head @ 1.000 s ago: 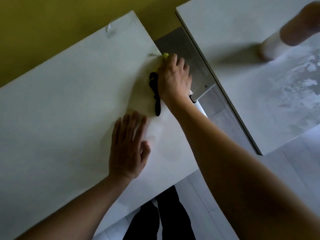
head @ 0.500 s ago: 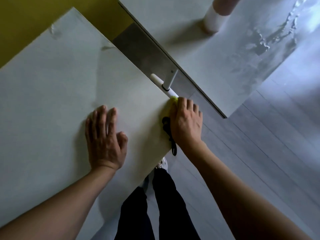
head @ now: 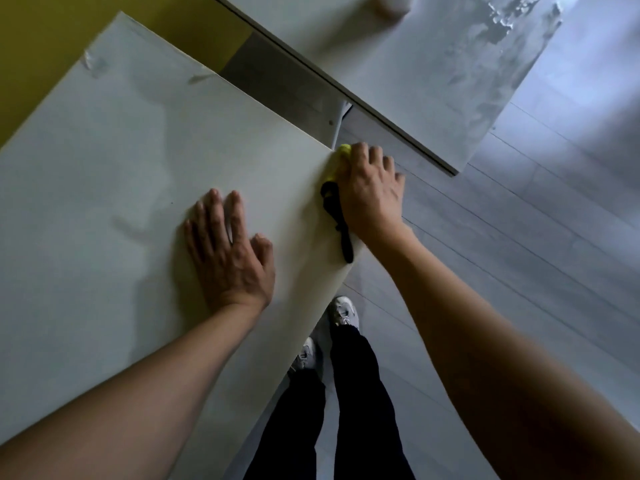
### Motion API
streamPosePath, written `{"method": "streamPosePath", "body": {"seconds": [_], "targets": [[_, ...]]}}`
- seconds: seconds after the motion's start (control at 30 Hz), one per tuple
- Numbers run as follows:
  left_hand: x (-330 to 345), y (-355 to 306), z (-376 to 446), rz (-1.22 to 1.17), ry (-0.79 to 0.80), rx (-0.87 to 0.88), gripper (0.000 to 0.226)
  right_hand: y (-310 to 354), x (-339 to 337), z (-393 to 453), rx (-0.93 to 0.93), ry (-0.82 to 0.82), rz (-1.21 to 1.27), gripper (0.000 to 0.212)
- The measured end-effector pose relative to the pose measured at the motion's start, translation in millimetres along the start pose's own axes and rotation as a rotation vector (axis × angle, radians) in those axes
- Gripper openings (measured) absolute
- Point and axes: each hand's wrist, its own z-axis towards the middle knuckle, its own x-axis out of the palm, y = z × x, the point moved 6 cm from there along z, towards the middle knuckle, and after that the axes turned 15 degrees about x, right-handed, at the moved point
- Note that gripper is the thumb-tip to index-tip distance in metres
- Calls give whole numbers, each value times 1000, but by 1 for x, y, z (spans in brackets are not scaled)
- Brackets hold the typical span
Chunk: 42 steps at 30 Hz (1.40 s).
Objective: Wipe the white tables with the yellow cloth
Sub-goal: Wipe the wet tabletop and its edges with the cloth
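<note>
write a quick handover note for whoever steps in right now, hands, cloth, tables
Left hand: flat and open on the near table, bracing.
Right hand: presses the yellow cloth on that table's right edge, fingers curled over it; a black strap trails beside the wrist.
Done: can't tell how much is wiped.
Left: far table shows streaky patches; wipe it next.

pale grey plank floor [head: 519, 271] fills the right side. a yellow wall [head: 41, 39] shows at the upper left. dark trousers [head: 346, 410] and white sneakers [head: 343, 311] stand on the floor below.
</note>
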Motion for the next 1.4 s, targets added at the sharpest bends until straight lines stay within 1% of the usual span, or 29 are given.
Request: {"method": "streamPosePath", "body": {"seconds": [0.13,0.33,0.5,0.57,0.67,0.73,0.83,0.9,1.0,1.07,1.1,1.13,1.2,1.23,1.27,1.33,1.4], "targets": [[-1,-6,-9,1,27,15,73,-18,-7,-8,28,69,3,43],[-2,-22,-22,-4,32,40,72,-40,-9,-23,37,-19,45,44],[-2,-22,-24,-3,45,34,73,-38,-9,-29,100,-82,105,43],[-1,-22,-22,-1,50,38,73,-43,-11,-30,195,-148,206,43],[1,-21,-21,0,54,40,73,-62,-11,-41,518,-272,459,44],[2,-21,-21,4,59,42,73,-69,-4,-55,653,-278,574,46],[2,-21,-22,9,58,44,73,-65,2,-63,684,-254,598,50],[3,-20,-22,11,50,49,73,-65,0,-58,672,-278,574,50],[4,-19,-21,4,37,54,72,-85,-10,-62,677,-396,566,46],[4,-20,-21,2,25,57,72,-107,-13,-82,740,-494,651,45],[5,-20,-21,2,24,62,72,-112,-10,-93,776,-491,707,44],[5,-19,-21,-1,27,67,72,-109,-3,-100,804,-434,740,44],[5,-18,-20,-29,49,65,72,-88,14,-101,827,-228,729,54],[4,-16,-21,-55,58,69,72,-76,21,-99,837,-152,728,61],[3,-16,-24,-81,66,93,72,-68,25,-97,843,-115,737,66],[-2,-16,-42,-117,102,229,71,-60,24,-97,849,-130,722,69],[-11,-12,-78,-113,154,417,68,-61,22,-97,850,-149,676,64]]}}
